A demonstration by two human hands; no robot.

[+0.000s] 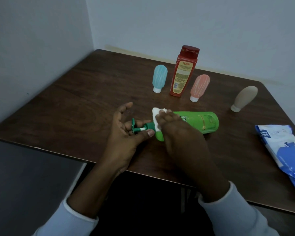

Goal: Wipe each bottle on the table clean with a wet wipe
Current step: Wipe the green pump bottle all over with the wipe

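A green pump bottle lies on its side on the dark wooden table, pump head pointing left. My left hand grips its dark green pump neck between thumb and fingers. My right hand presses a white wet wipe against the bottle's shoulder. Behind stand a tall red bottle, a small blue squeeze bottle and a small pink squeeze bottle, both cap-down. A beige squeeze bottle stands cap-down at the right.
A blue and white wet wipe pack lies at the table's right edge. White walls close the corner behind and to the left. The table's near edge runs just under my forearms.
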